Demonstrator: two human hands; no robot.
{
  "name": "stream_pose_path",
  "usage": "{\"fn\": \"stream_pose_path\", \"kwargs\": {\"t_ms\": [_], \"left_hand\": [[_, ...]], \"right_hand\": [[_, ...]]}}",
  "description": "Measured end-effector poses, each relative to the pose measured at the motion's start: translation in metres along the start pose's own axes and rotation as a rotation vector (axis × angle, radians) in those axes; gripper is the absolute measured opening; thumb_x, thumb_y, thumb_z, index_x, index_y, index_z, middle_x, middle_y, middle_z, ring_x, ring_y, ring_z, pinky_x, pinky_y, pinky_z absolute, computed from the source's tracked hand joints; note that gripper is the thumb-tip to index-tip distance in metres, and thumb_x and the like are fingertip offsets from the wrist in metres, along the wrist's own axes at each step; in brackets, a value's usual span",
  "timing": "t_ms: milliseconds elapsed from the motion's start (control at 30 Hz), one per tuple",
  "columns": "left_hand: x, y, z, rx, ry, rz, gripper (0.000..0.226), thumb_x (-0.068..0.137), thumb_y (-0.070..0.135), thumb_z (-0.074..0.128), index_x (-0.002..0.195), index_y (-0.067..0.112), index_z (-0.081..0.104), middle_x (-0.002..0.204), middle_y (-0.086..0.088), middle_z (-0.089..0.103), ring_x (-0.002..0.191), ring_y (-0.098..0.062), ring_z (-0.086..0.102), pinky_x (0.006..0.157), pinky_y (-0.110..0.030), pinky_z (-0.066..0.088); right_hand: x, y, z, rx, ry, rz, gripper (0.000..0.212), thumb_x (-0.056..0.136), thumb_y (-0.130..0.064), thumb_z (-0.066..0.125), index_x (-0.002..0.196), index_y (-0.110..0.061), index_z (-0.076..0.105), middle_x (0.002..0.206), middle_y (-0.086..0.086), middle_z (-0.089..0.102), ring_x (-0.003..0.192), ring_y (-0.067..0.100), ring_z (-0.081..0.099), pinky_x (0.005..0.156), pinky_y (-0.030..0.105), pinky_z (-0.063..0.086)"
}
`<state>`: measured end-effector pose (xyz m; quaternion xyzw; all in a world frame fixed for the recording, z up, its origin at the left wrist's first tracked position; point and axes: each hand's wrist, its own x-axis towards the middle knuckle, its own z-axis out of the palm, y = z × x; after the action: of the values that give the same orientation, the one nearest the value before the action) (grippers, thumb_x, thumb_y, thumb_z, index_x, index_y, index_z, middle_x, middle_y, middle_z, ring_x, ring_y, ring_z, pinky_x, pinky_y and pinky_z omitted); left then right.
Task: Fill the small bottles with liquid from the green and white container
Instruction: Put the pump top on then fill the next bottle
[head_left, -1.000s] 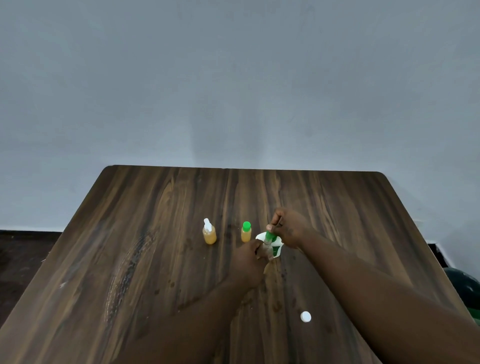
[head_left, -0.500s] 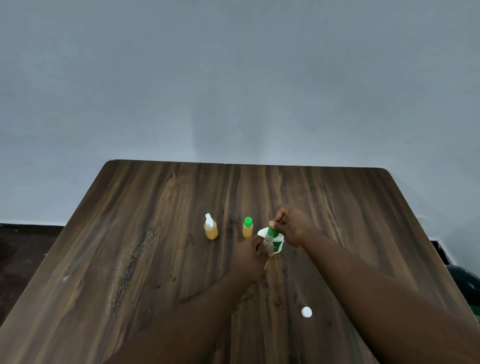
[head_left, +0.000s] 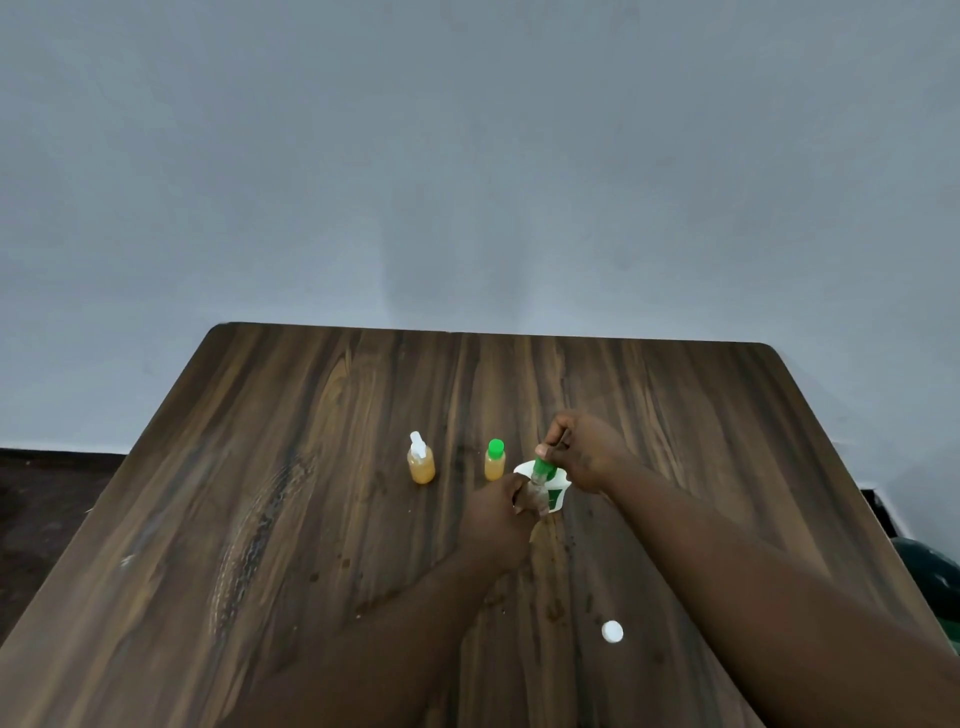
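A dark wood-grain table (head_left: 260, 519) stands before a grey wall (head_left: 467, 156), a dark green object (head_left: 930, 571) off its right edge.

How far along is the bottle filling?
Done, apparently: the spray-top bottle and the green-capped bottle stand closed, holding amber liquid. In hand: the left hand holds a third bottle while the right hand pinches its green cap. Left: finishing that one; a white cap lies loose.

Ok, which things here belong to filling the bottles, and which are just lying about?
Job: green and white container; small green-capped bottle held by left hand and right hand; amber bottle with green cap; amber bottle with white nozzle.
Idle: round white cap; dark green object, far right.
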<state>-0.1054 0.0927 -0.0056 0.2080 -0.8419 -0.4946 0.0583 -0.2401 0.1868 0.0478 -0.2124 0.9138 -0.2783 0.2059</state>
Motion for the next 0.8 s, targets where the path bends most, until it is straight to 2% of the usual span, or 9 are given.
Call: {"fn": "stream_pose_path", "kwargs": {"t_ms": [67, 167, 233, 333, 433, 533, 567, 700, 800], "left_hand": [[0.0003, -0.0011, -0.0011, 0.010, 0.001, -0.003, 0.007, 0.086, 0.008, 0.069, 0.083, 0.014, 0.070, 0.074, 0.030, 0.067, 0.080, 0.018, 0.059, 0.068, -0.001, 0.040], [-0.0016, -0.0041, -0.0012, 0.016, -0.035, 0.010, 0.004, 0.087, 0.008, 0.070, 0.085, 0.011, 0.070, 0.076, 0.048, 0.058, 0.079, 0.022, 0.056, 0.068, 0.000, 0.039], [-0.0017, -0.0047, 0.0005, 0.023, -0.024, 0.032, 0.006, 0.086, 0.008, 0.071, 0.084, 0.013, 0.070, 0.078, 0.049, 0.058, 0.081, 0.021, 0.058, 0.068, 0.000, 0.038], [0.0013, -0.0030, 0.0009, 0.001, 0.004, 0.018, 0.009, 0.084, 0.008, 0.071, 0.082, 0.017, 0.071, 0.076, 0.038, 0.064, 0.080, 0.017, 0.060, 0.068, -0.002, 0.039], [0.0011, -0.0030, -0.0009, 0.009, -0.009, 0.008, 0.006, 0.087, 0.009, 0.069, 0.083, 0.013, 0.070, 0.070, 0.026, 0.066, 0.077, 0.019, 0.057, 0.065, -0.002, 0.039], [-0.0024, -0.0024, 0.0006, 0.004, -0.031, 0.004, 0.012, 0.090, 0.012, 0.069, 0.082, 0.022, 0.067, 0.077, 0.044, 0.060, 0.081, 0.020, 0.057, 0.067, -0.002, 0.040], [-0.0025, -0.0014, 0.0003, -0.001, -0.025, 0.007, 0.014, 0.089, 0.012, 0.069, 0.082, 0.024, 0.066, 0.079, 0.044, 0.061, 0.082, 0.019, 0.058, 0.068, -0.002, 0.040], [0.0008, -0.0015, -0.0019, -0.016, 0.004, 0.003, 0.008, 0.087, 0.006, 0.068, 0.084, 0.013, 0.070, 0.073, 0.019, 0.067, 0.080, 0.017, 0.058, 0.068, -0.002, 0.041], [-0.0019, -0.0049, -0.0002, -0.004, -0.030, -0.006, 0.005, 0.088, 0.009, 0.069, 0.089, 0.013, 0.072, 0.077, 0.040, 0.063, 0.081, 0.021, 0.057, 0.068, -0.001, 0.040]], "right_hand": [[-0.0006, 0.0025, 0.0030, 0.021, 0.016, 0.000, 0.019, 0.086, -0.025, 0.075, 0.077, -0.017, 0.060, 0.083, -0.001, 0.068, 0.074, 0.013, 0.057, 0.063, 0.028, 0.044], [-0.0026, 0.0057, 0.0068, 0.000, 0.005, 0.016, 0.020, 0.086, -0.026, 0.074, 0.077, -0.020, 0.058, 0.081, -0.002, 0.065, 0.075, 0.013, 0.056, 0.064, 0.028, 0.044], [-0.0016, 0.0025, 0.0030, -0.026, -0.021, 0.006, 0.018, 0.086, -0.027, 0.074, 0.080, -0.018, 0.060, 0.080, -0.004, 0.064, 0.074, 0.012, 0.056, 0.064, 0.028, 0.044], [0.0012, 0.0025, -0.0009, 0.044, -0.009, -0.006, 0.018, 0.085, -0.026, 0.076, 0.081, -0.015, 0.063, 0.079, -0.003, 0.065, 0.072, 0.012, 0.056, 0.062, 0.027, 0.044], [-0.0005, 0.0067, 0.0052, 0.041, 0.015, 0.013, 0.024, 0.084, -0.026, 0.076, 0.072, -0.021, 0.056, 0.077, -0.003, 0.065, 0.074, 0.014, 0.058, 0.067, 0.032, 0.049], [-0.0014, 0.0019, 0.0026, 0.025, -0.009, 0.028, 0.022, 0.085, -0.027, 0.075, 0.074, -0.021, 0.057, 0.078, -0.004, 0.066, 0.074, 0.013, 0.058, 0.067, 0.032, 0.050], [-0.0003, -0.0003, 0.0007, 0.021, -0.020, 0.024, 0.020, 0.085, -0.027, 0.075, 0.075, -0.020, 0.059, 0.078, -0.004, 0.066, 0.073, 0.013, 0.058, 0.066, 0.031, 0.048], [0.0003, 0.0018, 0.0018, 0.105, -0.008, 0.031, 0.021, 0.085, -0.024, 0.076, 0.074, -0.017, 0.060, 0.075, -0.002, 0.064, 0.072, 0.015, 0.058, 0.067, 0.035, 0.052], [-0.0032, 0.0051, 0.0048, 0.073, -0.015, 0.047, 0.024, 0.085, -0.024, 0.076, 0.071, -0.021, 0.057, 0.076, -0.003, 0.064, 0.075, 0.015, 0.059, 0.071, 0.034, 0.052]]}}
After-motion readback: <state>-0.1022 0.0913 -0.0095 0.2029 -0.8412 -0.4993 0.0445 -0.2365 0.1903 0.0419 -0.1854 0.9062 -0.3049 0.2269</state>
